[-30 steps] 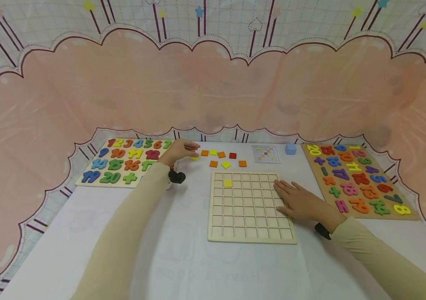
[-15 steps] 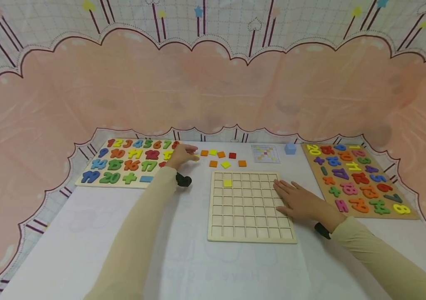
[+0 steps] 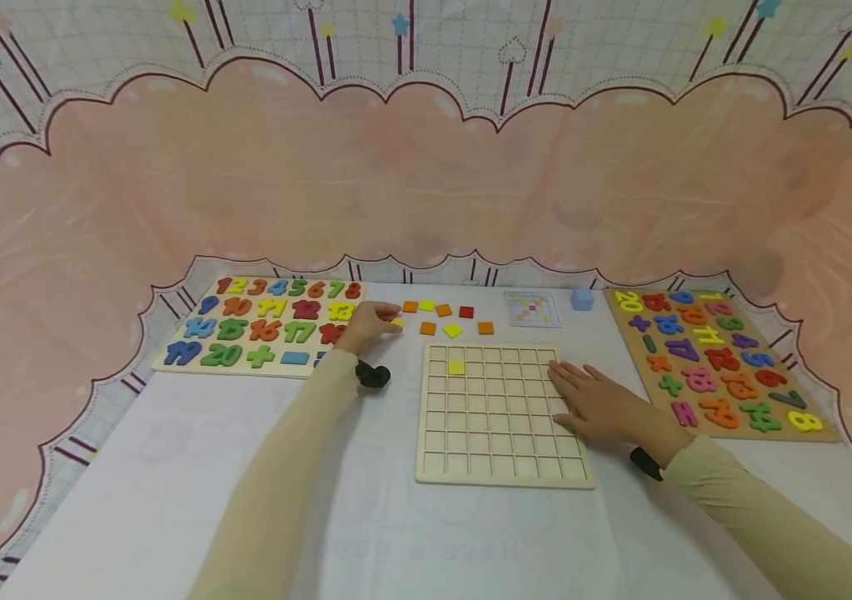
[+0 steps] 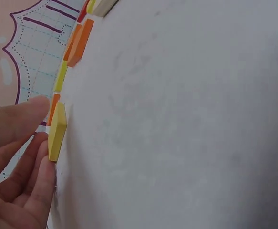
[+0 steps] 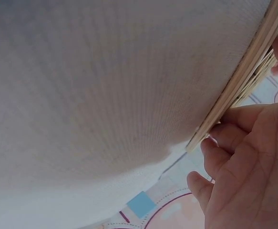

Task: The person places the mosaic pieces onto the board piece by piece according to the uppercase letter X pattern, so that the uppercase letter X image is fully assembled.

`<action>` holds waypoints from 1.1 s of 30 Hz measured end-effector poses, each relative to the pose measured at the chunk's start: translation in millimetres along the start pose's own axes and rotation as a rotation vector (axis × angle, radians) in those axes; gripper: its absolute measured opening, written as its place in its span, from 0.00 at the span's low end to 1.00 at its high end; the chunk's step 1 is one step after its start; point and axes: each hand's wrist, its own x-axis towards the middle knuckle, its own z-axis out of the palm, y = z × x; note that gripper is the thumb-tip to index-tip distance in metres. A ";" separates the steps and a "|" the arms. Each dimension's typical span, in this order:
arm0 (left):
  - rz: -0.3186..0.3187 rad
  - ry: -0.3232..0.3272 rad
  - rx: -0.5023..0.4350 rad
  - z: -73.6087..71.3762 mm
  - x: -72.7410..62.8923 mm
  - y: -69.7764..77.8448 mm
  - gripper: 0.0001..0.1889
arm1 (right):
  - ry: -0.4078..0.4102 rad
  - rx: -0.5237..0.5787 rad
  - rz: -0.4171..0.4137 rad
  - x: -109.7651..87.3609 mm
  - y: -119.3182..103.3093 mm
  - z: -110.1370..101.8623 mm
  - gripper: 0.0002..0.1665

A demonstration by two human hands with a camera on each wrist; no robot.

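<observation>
My left hand [image 3: 370, 325] is at the back of the table, right beside the left number board. A small yellow square tile [image 4: 57, 132] sits at its fingertips, pinched between thumb and fingers and tilted in the left wrist view. My right hand [image 3: 602, 404] lies with fingers extended over the right edge of a pale wooden grid board [image 3: 501, 485]. In the right wrist view, its fingers [image 5: 231, 136] reach the board's edge. One yellow tile [image 3: 456, 367] lies in a cell near the board's upper left.
Beyond the grid board lie loose orange tiles [image 3: 428, 328], yellow tiles [image 3: 453, 330] and a red tile [image 3: 467, 312]. A pattern card [image 3: 533, 308] and a blue cube [image 3: 582, 299] stand near the back. Number boards flank both sides, the left [image 3: 171, 365] and the right [image 3: 639, 367].
My left hand has shifted a little to the right and towards me, the yellow tile moving along at its fingertips. The right hand has stayed on the grid board.
</observation>
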 end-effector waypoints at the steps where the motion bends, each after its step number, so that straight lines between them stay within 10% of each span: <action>1: -0.001 0.001 0.001 1.0 -1.4 -0.3 0.23 | 0.002 0.000 0.000 -0.3 -0.4 -0.3 0.42; 12: 0.093 -0.047 0.117 9.5 -15.3 -8.5 0.23 | 0.003 0.002 0.001 -1.1 0.3 -0.3 0.42; 21: 0.242 -0.098 0.422 14.4 -31.7 -0.6 0.21 | 0.002 0.007 0.001 0.7 2.6 1.9 0.43; 33: 0.235 -0.095 0.517 22.4 -36.3 7.0 0.20 | 0.006 0.003 -0.004 1.3 3.7 5.8 0.42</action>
